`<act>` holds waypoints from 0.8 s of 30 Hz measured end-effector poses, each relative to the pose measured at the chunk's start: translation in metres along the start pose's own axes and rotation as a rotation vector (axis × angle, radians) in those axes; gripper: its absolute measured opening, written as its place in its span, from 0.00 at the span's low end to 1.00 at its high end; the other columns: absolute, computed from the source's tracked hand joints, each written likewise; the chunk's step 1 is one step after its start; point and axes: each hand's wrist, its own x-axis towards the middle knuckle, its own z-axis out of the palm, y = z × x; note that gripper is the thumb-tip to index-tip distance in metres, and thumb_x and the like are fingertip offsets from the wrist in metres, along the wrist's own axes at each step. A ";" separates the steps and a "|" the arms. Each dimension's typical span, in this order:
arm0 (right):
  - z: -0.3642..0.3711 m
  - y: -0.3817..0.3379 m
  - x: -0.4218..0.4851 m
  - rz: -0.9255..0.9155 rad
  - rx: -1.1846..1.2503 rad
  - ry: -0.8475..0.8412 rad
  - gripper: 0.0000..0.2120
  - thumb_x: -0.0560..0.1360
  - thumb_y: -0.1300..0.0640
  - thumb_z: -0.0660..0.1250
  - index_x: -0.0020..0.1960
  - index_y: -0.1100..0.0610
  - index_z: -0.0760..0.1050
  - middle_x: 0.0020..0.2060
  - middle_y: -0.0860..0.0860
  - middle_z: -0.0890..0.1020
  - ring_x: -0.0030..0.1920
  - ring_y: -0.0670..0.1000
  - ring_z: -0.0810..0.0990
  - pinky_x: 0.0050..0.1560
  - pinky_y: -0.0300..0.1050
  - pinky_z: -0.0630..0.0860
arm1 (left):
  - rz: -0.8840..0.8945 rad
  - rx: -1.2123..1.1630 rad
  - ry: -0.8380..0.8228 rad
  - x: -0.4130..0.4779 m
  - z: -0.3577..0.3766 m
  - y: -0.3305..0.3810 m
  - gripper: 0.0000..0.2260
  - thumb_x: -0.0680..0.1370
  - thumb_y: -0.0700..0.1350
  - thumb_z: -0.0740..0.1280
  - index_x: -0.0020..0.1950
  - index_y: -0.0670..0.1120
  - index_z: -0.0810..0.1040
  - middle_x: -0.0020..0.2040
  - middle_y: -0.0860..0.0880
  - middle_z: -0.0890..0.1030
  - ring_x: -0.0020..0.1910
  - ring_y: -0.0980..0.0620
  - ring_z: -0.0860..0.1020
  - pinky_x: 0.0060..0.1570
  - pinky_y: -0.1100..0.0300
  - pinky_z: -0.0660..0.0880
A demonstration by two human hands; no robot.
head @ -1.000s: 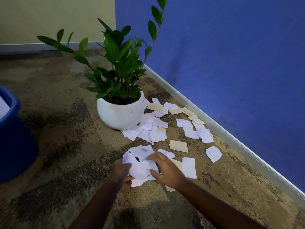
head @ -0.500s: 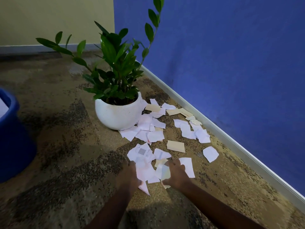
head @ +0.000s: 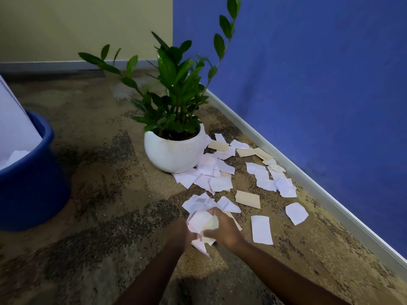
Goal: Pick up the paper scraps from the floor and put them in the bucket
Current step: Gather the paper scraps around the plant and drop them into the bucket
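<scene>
My left hand and my right hand squeeze a bunch of white and beige paper scraps between them, low over the speckled floor. Several more loose scraps lie scattered beyond my hands, between the plant pot and the wall. One white slip lies just right of my right hand. The blue bucket stands at the far left, with white paper showing inside it.
A white round pot with a green leafy plant stands behind the scraps. A blue wall with a grey skirting board runs diagonally on the right. A beige wall closes the back.
Both hands raked scraps together toward me and closed in on them, and now lift the bunch off the floor. The view has shifted so more of the bucket shows.
</scene>
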 end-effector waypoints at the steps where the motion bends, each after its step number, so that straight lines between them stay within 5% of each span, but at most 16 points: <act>1: 0.001 -0.006 0.001 -0.014 0.032 -0.005 0.27 0.71 0.60 0.72 0.66 0.56 0.66 0.66 0.54 0.73 0.65 0.53 0.72 0.55 0.37 0.69 | -0.011 -0.048 0.001 0.001 -0.005 -0.002 0.23 0.75 0.48 0.69 0.66 0.39 0.73 0.66 0.43 0.77 0.65 0.47 0.76 0.61 0.59 0.71; 6: 0.005 -0.043 0.010 -0.080 0.142 -0.029 0.29 0.70 0.60 0.73 0.67 0.56 0.67 0.61 0.53 0.73 0.61 0.52 0.72 0.47 0.36 0.70 | -0.025 -0.293 0.006 0.002 -0.047 -0.019 0.21 0.74 0.39 0.68 0.66 0.35 0.73 0.63 0.38 0.78 0.62 0.44 0.77 0.61 0.54 0.74; 8: 0.007 -0.062 0.013 -0.140 0.164 -0.029 0.28 0.69 0.61 0.73 0.66 0.58 0.68 0.54 0.50 0.71 0.54 0.49 0.70 0.37 0.26 0.68 | -0.006 -0.380 0.040 -0.002 -0.070 -0.028 0.23 0.74 0.39 0.68 0.68 0.37 0.71 0.64 0.38 0.77 0.63 0.42 0.77 0.63 0.52 0.74; 10: 0.009 -0.084 0.018 -0.199 0.183 -0.021 0.27 0.68 0.60 0.74 0.64 0.59 0.69 0.53 0.49 0.71 0.53 0.48 0.68 0.35 0.32 0.66 | 0.036 -0.457 0.085 -0.008 -0.094 -0.037 0.27 0.71 0.44 0.70 0.68 0.38 0.71 0.65 0.39 0.77 0.64 0.43 0.76 0.64 0.53 0.72; 14: 0.012 -0.139 0.024 -0.266 0.250 -0.083 0.21 0.70 0.60 0.73 0.59 0.56 0.69 0.52 0.51 0.73 0.53 0.51 0.71 0.41 0.38 0.71 | 0.038 -0.575 0.227 -0.016 -0.148 -0.056 0.19 0.73 0.42 0.71 0.59 0.32 0.77 0.52 0.33 0.81 0.45 0.41 0.80 0.46 0.57 0.74; 18: 0.017 -0.205 0.025 -0.366 0.279 -0.084 0.18 0.71 0.61 0.72 0.57 0.56 0.70 0.49 0.52 0.76 0.43 0.50 0.76 0.27 0.34 0.72 | 0.011 -0.698 0.371 -0.028 -0.198 -0.078 0.14 0.75 0.41 0.69 0.56 0.33 0.78 0.50 0.36 0.81 0.49 0.39 0.80 0.44 0.55 0.70; 20: 0.020 -0.238 0.024 -0.394 0.331 -0.118 0.20 0.71 0.63 0.71 0.60 0.59 0.70 0.49 0.54 0.76 0.39 0.50 0.77 0.22 0.33 0.73 | 0.015 -0.716 0.445 -0.037 -0.222 -0.086 0.09 0.76 0.40 0.68 0.52 0.36 0.79 0.41 0.40 0.80 0.38 0.45 0.78 0.37 0.56 0.70; 24: 0.036 -0.298 0.020 -0.412 0.397 -0.160 0.21 0.71 0.64 0.71 0.61 0.60 0.69 0.54 0.57 0.77 0.48 0.55 0.79 0.22 0.35 0.76 | 0.003 -0.755 0.579 -0.048 -0.264 -0.110 0.08 0.77 0.38 0.65 0.38 0.39 0.75 0.21 0.47 0.76 0.14 0.59 0.71 0.16 0.69 0.66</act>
